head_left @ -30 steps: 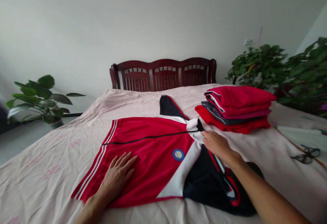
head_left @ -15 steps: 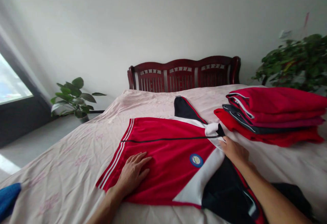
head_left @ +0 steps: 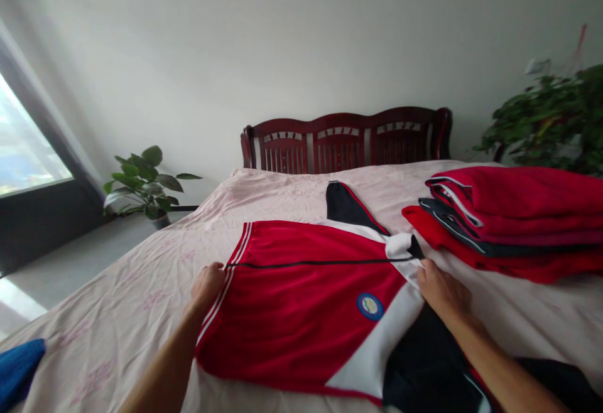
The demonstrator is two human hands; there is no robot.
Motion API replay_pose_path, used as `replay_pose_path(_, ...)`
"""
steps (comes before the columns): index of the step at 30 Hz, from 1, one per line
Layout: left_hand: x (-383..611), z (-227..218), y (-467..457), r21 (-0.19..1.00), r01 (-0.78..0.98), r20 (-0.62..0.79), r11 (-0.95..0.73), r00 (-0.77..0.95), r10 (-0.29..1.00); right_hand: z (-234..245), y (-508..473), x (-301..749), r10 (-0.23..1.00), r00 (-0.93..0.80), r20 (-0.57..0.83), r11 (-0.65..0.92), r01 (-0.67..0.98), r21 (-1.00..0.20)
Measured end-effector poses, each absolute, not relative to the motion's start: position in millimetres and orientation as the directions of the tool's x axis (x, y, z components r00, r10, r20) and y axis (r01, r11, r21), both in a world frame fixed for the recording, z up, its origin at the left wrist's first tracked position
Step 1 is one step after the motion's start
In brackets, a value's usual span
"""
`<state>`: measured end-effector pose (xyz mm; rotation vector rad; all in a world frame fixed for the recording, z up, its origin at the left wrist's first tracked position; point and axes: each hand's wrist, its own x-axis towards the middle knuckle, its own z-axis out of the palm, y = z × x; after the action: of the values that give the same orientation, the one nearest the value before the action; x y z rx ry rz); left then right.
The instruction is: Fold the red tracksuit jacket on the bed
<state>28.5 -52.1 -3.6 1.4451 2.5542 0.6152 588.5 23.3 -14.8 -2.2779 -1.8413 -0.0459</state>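
Observation:
A red, white and black zip jacket (head_left: 301, 312) lies front up on the bed, its hem to the left and collar to the right. A round blue badge (head_left: 370, 306) sits on its chest. My left hand (head_left: 208, 284) pinches the striped hem at the bottom end of the black zip. At the other end, my right hand (head_left: 443, 287) grips the white collar beside the zip top. One black sleeve (head_left: 348, 206) stretches toward the headboard; the other passes under my right forearm and is partly hidden.
Folded red and dark clothes are piled in a stack (head_left: 522, 212) at the right. A blue cloth (head_left: 21, 369) lies at the lower left on the pale bedsheet (head_left: 117, 319). Beyond are a dark wooden headboard (head_left: 339, 143) and potted plants (head_left: 146, 181) on both sides.
My left hand has gone from lying flat on the jacket front to pinching the hem at the zip end. The near hem corner has drawn inward. My right hand keeps the collar.

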Motion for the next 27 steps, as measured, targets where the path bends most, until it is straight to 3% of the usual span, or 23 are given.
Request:
replay_pose_path(9, 2.5, -14.2, -61.8, 0.472, 0.765, -0.097, 0.438, -0.449, 0.888, -7.4, 26.3, 590.1, 0.957, 0.275, 0.089, -0.251, 0.944, -0.216)
replay_pose_path(17, 38.4, -5.5, -77.1, 0.323, 0.806, -0.003, 0.497, -0.524, 0.852, -7.7, 25.6, 599.7, 0.95, 0.294, 0.1, -0.268, 0.939, -0.216)
replay_pose_path(21, 38.9, -0.1, -79.3, 0.262, 0.825, -0.032, 0.5, -0.511, 0.859, -7.1, 20.9, 602.0, 0.95, 0.288, 0.12, -0.264, 0.948, -0.18)
replay_pose_path(24, 42.5, 4.2, -74.4, 0.15, 0.847, 0.041, 0.509, -0.52, 0.853, -6.4, 15.0, 595.7, 0.931, 0.239, 0.275, -0.223, 0.971, -0.091)
replay_pose_path(27, 65.4, 5.4, -64.7, 0.028, 0.907, 0.234, 0.419, -0.414, 0.88, -6.7, 9.5, 579.4, 0.865, 0.035, 0.501, -0.054, 0.998, 0.024)
